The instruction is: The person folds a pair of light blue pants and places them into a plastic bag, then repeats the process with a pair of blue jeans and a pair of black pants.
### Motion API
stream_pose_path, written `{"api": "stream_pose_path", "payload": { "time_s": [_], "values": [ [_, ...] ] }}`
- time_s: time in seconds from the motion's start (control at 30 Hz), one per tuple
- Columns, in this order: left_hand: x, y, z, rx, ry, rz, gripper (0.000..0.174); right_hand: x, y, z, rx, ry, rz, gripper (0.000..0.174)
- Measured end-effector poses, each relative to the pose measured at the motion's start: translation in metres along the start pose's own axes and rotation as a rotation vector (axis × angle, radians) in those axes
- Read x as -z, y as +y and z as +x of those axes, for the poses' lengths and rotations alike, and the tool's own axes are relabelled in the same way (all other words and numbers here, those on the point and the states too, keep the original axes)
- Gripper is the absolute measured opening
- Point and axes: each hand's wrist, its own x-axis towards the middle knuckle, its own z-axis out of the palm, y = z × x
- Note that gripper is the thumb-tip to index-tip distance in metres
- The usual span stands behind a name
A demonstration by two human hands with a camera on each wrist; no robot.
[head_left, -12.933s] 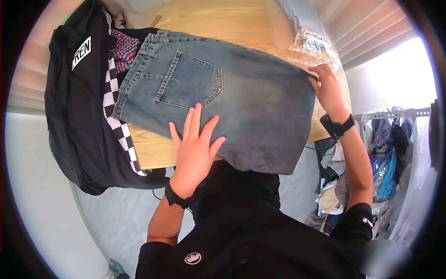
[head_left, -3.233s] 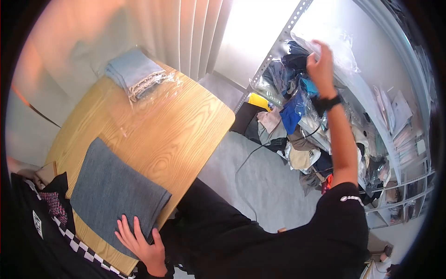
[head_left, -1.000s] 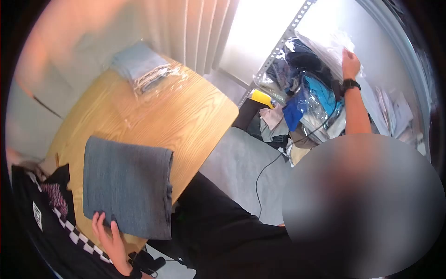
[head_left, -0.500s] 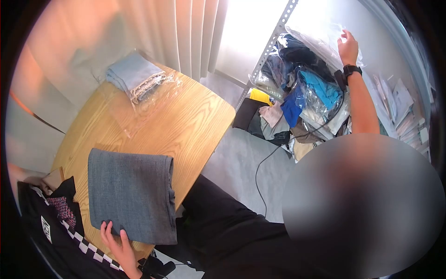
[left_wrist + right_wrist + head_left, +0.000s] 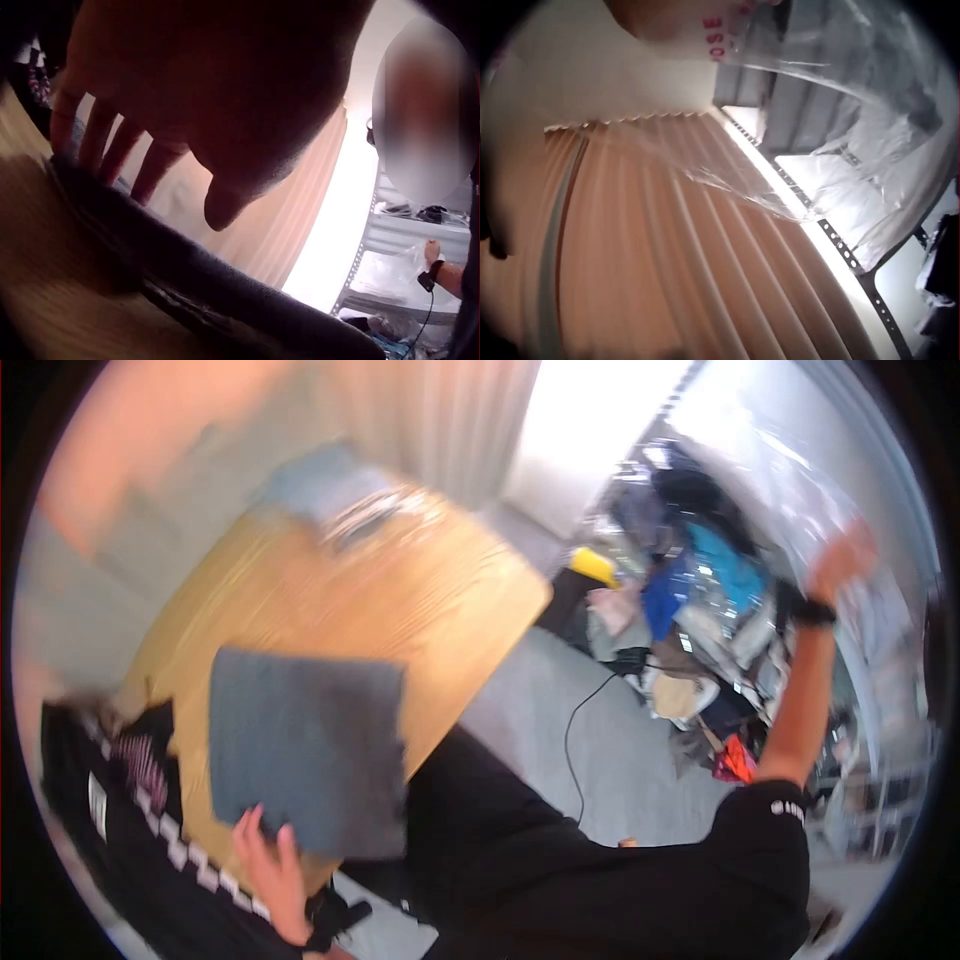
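From my remote seat, the biggest thing I see is one wooden table (image 5: 300, 590). To its right stands one metal rack (image 5: 720, 590) crammed with clothes, too smeared by motion for me to count. One black garment (image 5: 110, 830) with checkered trim hangs off the table's near-left edge. Its white label (image 5: 97, 805) is too blurred to read.

One folded grey-blue denim piece (image 5: 305, 745) lies on the near part of the table, overhanging the edge. The left hand (image 5: 268, 865) rests straight fingers on its near hem, released, thumb free, as the left wrist view shows.

The right hand (image 5: 840, 560) is raised at the rack. In the right wrist view one clear plastic bag (image 5: 832, 127) hangs from it, so I take it as grasping the bag, though the fingers are cropped.

One bagged garment (image 5: 335, 500) sits on the far corner of the table. One black wristband (image 5: 813, 612) circles the right wrist. The bag's red print (image 5: 714, 37) looks like three characters, none of which I can read for certain.
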Motion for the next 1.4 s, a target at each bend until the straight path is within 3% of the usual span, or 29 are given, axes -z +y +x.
{"api": "stream_pose_path", "payload": {
  "time_s": [0.07, 0.1, 0.13, 0.2, 0.23, 0.27, 0.33, 0.37, 0.4, 0.43, 0.5, 0.6, 0.73, 0.83, 0.9, 0.97, 1.0, 1.07, 1.2, 1.33, 1.4],
  "values": [
    [0.007, 0.023, -0.007, -0.111, -0.043, 0.126, 0.044, 0.041, -0.045, -0.043, 0.128, -0.047, -0.008, 0.024],
    [0.015, 0.032, -0.01, -0.036, -0.173, 0.015, 0.042, 0.063, -0.07, -0.061, 0.179, -0.043, -0.012, 0.023],
    [0.024, 0.029, -0.013, 0.01, -0.427, -0.174, 0.046, 0.084, -0.093, -0.078, 0.231, -0.03, 0.0, 0.022],
    [0.035, 0.043, -0.01, -0.087, -1.068, -0.445, 0.059, 0.117, -0.141, -0.11, 0.321, 0.014, 0.065, 0.021],
    [0.041, 0.048, -0.004, -0.311, -1.193, -0.385, 0.06, 0.129, -0.164, -0.12, 0.363, 0.05, 0.122, 0.02],
    [0.046, 0.046, 0.006, -0.447, -1.155, -0.356, 0.063, 0.133, -0.189, -0.13, 0.386, 0.097, 0.237, 0.02],
    [0.06, 0.07, 0.043, -0.399, -0.966, -0.463, 0.047, 0.123, -0.225, -0.14, 0.536, 0.232, 0.565, 0.017],
    [0.046, 0.066, 0.074, -0.694, -0.713, -0.438, 0.044, 0.125, -0.24, -0.152, 0.486, 0.26, 0.588, 0.016],
    [0.041, 0.079, 0.091, -0.427, -0.596, -0.607, 0.045, 0.126, -0.255, -0.165, 0.436, 0.287, 0.612, 0.016],
    [0.024, 0.071, 0.123, -0.487, -0.354, -0.345, 0.051, 0.123, -0.275, -0.175, 0.352, 0.224, 0.656, 0.016],
    [-0.013, 0.042, 0.169, -0.596, -0.123, -0.034, 0.06, 0.112, -0.322, -0.186, 0.257, 0.06, 0.828, 0.016],
    [-0.025, 0.027, 0.171, -0.558, -0.212, 0.169, 0.068, 0.09, -0.395, -0.193, 0.148, -0.178, 1.064, 0.016],
    [0.009, 0.023, 0.124, -0.182, -0.339, 0.348, 0.073, 0.043, -0.468, -0.208, 0.036, -0.206, 1.277, 0.017],
    [0.039, 0.01, 0.083, 0.102, -0.475, 0.259, 0.075, 0.01, -0.539, -0.222, -0.057, -0.201, 1.407, 0.034],
    [0.048, -0.005, 0.05, 0.212, -0.46, 0.05, 0.071, 0.015, -0.595, -0.238, -0.29, -0.356, 1.451, 0.021],
    [0.045, -0.025, 0.018, 0.276, -0.417, -0.125, 0.065, 0.01, -0.624, -0.243, -0.061, -0.509, 1.389, 0.023],
    [0.045, -0.024, 0.005, 0.377, -0.437, -0.146, 0.063, 0.012, -0.624, -0.246, 0.003, -0.699, 1.452, 0.03],
    [0.039, -0.028, -0.024, 0.413, -0.364, -0.268, 0.063, 0.012, -0.616, -0.252, 0.147, -1.083, 1.55, 0.047],
    [0.028, -0.022, -0.062, 0.514, -0.255, -0.329, 0.059, 0.039, -0.541, -0.265, 0.032, -1.086, 1.551, 0.037],
    [0.001, -0.029, -0.088, 0.502, -0.096, -0.481, 0.057, 0.112, -0.434, -0.318, -0.772, -1.664, 1.35, 0.037],
    [-0.007, -0.022, -0.093, 0.474, -0.022, -0.529, 0.056, 0.158, -0.411, -0.343, -0.968, -1.777, 1.28, 0.05]
  ]
}}
